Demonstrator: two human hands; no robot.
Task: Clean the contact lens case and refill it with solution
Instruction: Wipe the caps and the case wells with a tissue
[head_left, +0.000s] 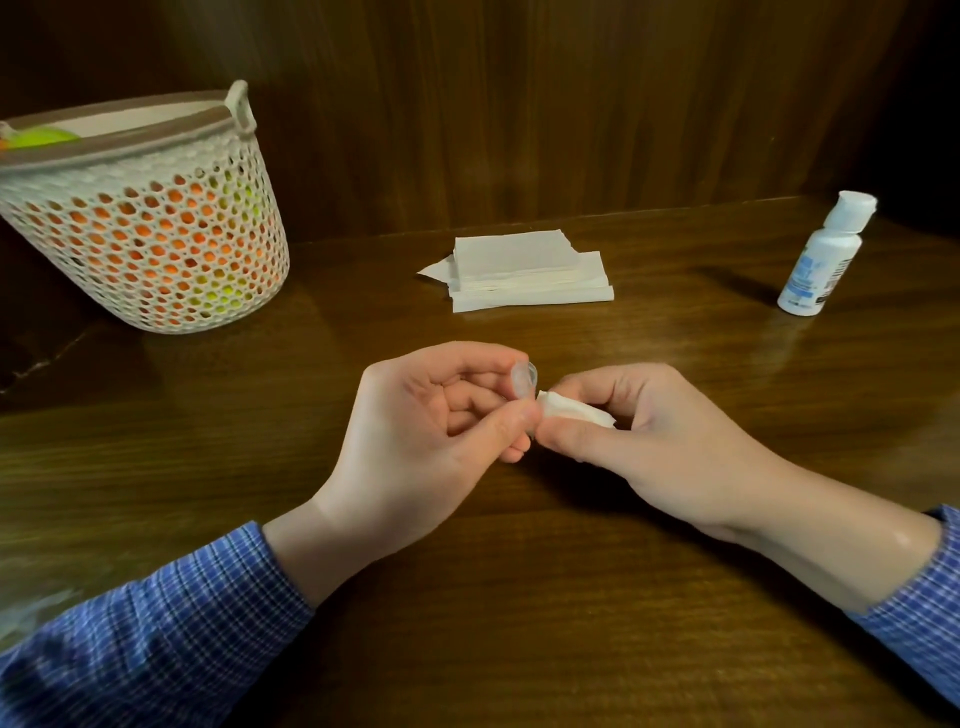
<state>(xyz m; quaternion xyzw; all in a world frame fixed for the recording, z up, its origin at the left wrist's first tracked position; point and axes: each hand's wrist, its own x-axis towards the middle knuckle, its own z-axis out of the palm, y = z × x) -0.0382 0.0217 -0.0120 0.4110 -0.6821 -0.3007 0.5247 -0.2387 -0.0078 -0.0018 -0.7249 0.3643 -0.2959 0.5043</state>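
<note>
I have the clear lens case (521, 382) pinched in my left hand (415, 431) above the table (571, 597), and my right hand (649, 441) pinches a folded tissue (569, 410) right against it. I'd twist the tissue tip into the well, lightly (the case is tiny and slippery). The solution bottle (826, 254) stands capped, well apart at the right.

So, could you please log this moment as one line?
left hand pinches lens case | right hand holds tissue wad against it | solution bottle capped
</note>
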